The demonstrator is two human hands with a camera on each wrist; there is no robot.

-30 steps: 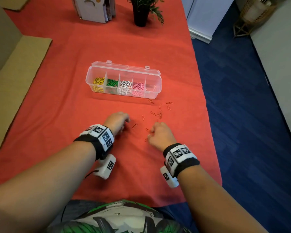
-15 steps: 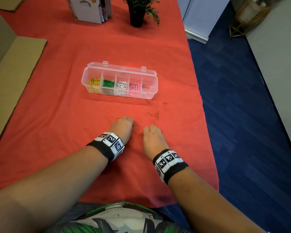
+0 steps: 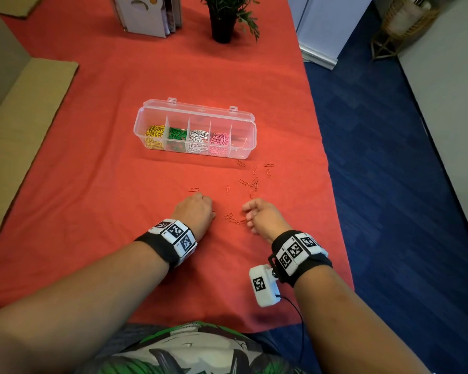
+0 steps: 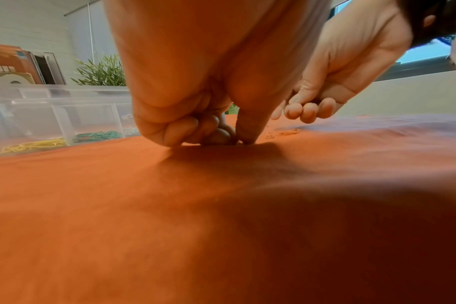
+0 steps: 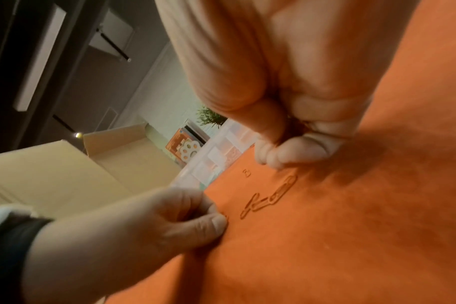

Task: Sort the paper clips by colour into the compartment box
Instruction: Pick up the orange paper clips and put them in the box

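Hands work low on the red cloth (image 3: 97, 201), nearest the body. The left hand (image 3: 194, 211) has its fingers curled, thumb and forefinger tips pressed together down at the cloth; whether a clip sits between them I cannot tell, since the tips hide it in the left wrist view. The right hand (image 3: 265, 217) is curled too, its fingertips bunched and perhaps already holding clips, though the blur leaves that uncertain.

Between the two hands lie a few orange clips in a short chain (image 3: 233, 218), flat on the cloth, long axes running roughly left to right across the person's front. To lift one cleanly, I judge it best to slide a nail under one rounded end rather than press straight down.

Farther out, loose orange clips (image 3: 251, 181) are scattered, pointing every which way, many lying near-to-far.

Beyond them sits the clear compartment box (image 3: 195, 103), lid open, long axis left to right. Yellow, green, white and pink clips fill four compartments; the rightmost looks nearly bare.
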